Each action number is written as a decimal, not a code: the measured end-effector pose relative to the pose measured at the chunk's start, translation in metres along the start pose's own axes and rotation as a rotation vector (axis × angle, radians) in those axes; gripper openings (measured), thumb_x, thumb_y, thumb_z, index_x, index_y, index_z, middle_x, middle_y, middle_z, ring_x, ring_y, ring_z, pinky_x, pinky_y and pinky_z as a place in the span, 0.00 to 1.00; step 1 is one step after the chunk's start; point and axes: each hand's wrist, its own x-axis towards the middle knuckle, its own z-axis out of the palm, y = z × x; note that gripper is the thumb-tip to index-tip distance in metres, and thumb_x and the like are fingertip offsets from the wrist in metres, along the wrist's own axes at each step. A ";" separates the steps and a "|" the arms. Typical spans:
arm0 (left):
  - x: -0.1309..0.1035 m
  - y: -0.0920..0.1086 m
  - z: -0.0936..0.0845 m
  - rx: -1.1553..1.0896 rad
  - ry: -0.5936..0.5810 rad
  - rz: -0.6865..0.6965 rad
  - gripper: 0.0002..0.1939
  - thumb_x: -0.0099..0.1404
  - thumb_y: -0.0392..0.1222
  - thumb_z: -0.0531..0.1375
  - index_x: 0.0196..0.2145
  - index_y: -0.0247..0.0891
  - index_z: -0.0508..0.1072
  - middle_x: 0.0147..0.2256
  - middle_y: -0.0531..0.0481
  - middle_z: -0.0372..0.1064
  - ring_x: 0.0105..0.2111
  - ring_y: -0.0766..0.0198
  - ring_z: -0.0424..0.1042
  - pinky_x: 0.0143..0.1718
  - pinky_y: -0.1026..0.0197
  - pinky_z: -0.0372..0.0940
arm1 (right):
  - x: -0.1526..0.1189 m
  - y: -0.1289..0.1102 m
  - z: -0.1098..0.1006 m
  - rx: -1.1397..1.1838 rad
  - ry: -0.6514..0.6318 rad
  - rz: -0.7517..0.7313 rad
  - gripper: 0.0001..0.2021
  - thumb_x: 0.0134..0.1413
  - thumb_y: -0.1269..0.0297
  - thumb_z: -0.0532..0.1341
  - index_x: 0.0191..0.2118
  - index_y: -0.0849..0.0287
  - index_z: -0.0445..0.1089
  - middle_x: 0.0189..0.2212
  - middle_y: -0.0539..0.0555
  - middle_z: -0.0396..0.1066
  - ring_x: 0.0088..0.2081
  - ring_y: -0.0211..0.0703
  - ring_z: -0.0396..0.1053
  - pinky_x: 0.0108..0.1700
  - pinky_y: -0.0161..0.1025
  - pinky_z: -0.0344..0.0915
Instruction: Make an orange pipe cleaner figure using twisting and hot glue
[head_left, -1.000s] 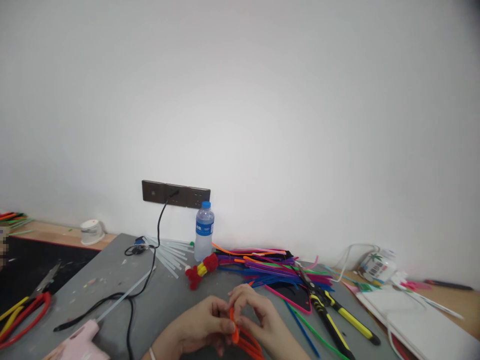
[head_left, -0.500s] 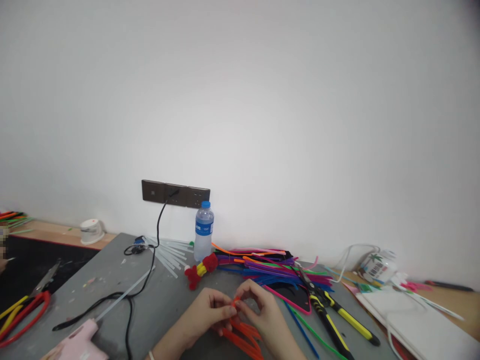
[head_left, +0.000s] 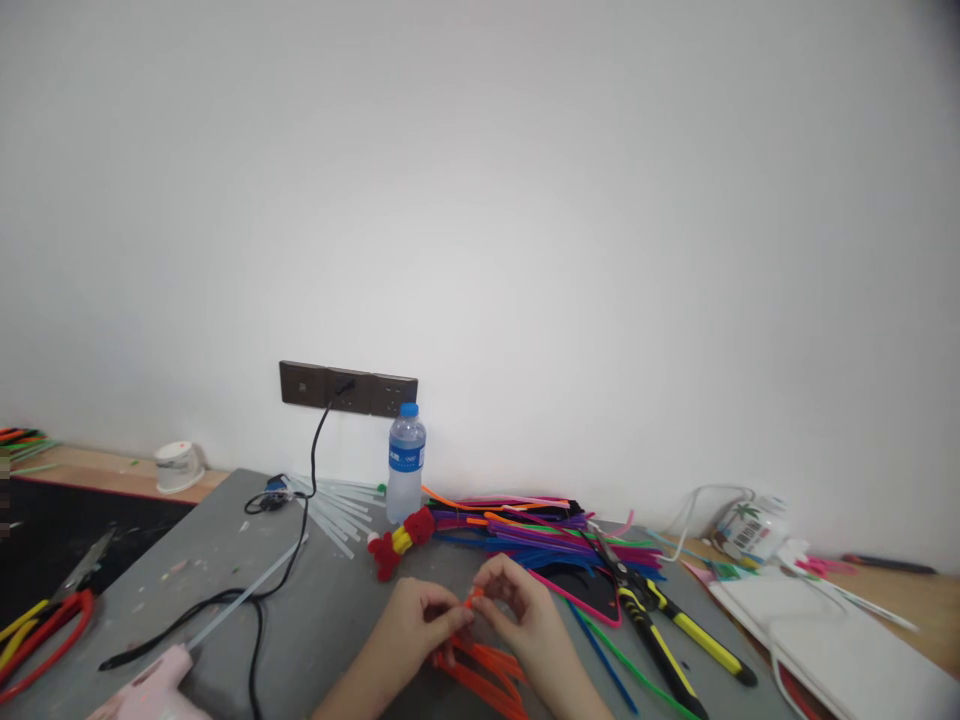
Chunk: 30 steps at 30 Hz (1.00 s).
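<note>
My left hand point(head_left: 420, 630) and my right hand point(head_left: 517, 610) meet at the bottom centre, fingertips pinched on an orange pipe cleaner point(head_left: 473, 598). Long orange strands point(head_left: 491, 678) hang or lie below, between the two hands. Just beyond my left hand is a red and yellow fuzzy figure point(head_left: 401, 543). A pile of coloured pipe cleaners point(head_left: 540, 535) lies past my right hand, beside a pink-edged black phone or tray point(head_left: 581, 590). The exact shape between my fingertips is too small to make out.
A water bottle point(head_left: 406, 465) stands by the wall. Yellow-black pliers point(head_left: 675, 630) lie at right, near white sheets point(head_left: 840, 640). At left are a pink glue gun point(head_left: 154, 690), a black cable point(head_left: 259, 640), red-handled scissors point(head_left: 71, 640) and clear glue sticks point(head_left: 334, 510).
My left hand has shifted slightly, its fingertips a little lower and still close to my right hand's. The view has moved slightly. Both hands keep their pinch on the orange piece.
</note>
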 end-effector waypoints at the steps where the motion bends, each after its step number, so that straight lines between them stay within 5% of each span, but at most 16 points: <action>1: -0.001 0.000 0.000 0.017 0.006 0.013 0.26 0.56 0.61 0.60 0.22 0.32 0.76 0.18 0.51 0.69 0.16 0.67 0.64 0.18 0.67 0.55 | 0.000 0.000 0.000 0.021 -0.003 0.009 0.08 0.45 0.64 0.66 0.27 0.58 0.66 0.24 0.48 0.66 0.28 0.42 0.66 0.33 0.37 0.65; 11: -0.008 0.009 0.000 0.301 0.038 0.279 0.21 0.69 0.52 0.52 0.24 0.36 0.70 0.21 0.54 0.63 0.24 0.65 0.63 0.27 0.66 0.53 | 0.001 0.005 0.001 0.104 -0.029 0.052 0.15 0.45 0.55 0.69 0.35 0.58 0.69 0.29 0.52 0.69 0.33 0.46 0.69 0.37 0.40 0.66; 16: -0.010 0.015 -0.002 0.342 0.028 0.355 0.19 0.70 0.49 0.51 0.25 0.37 0.69 0.25 0.52 0.64 0.28 0.63 0.63 0.30 0.65 0.52 | -0.002 -0.003 0.000 0.049 -0.118 0.034 0.14 0.52 0.51 0.63 0.29 0.58 0.67 0.26 0.49 0.65 0.29 0.42 0.66 0.34 0.37 0.63; 23: -0.008 0.010 -0.003 0.080 -0.062 0.238 0.23 0.66 0.57 0.54 0.26 0.35 0.73 0.21 0.52 0.64 0.23 0.64 0.64 0.27 0.65 0.57 | 0.000 -0.004 -0.001 0.185 -0.203 0.076 0.18 0.50 0.46 0.64 0.29 0.58 0.67 0.24 0.48 0.63 0.27 0.40 0.64 0.32 0.36 0.61; 30: 0.003 0.001 -0.004 -0.006 0.110 0.166 0.16 0.58 0.53 0.63 0.27 0.34 0.76 0.23 0.51 0.70 0.24 0.64 0.66 0.26 0.66 0.59 | 0.004 0.006 -0.004 -0.042 -0.088 0.020 0.10 0.49 0.57 0.65 0.29 0.58 0.68 0.25 0.48 0.65 0.28 0.41 0.65 0.32 0.35 0.61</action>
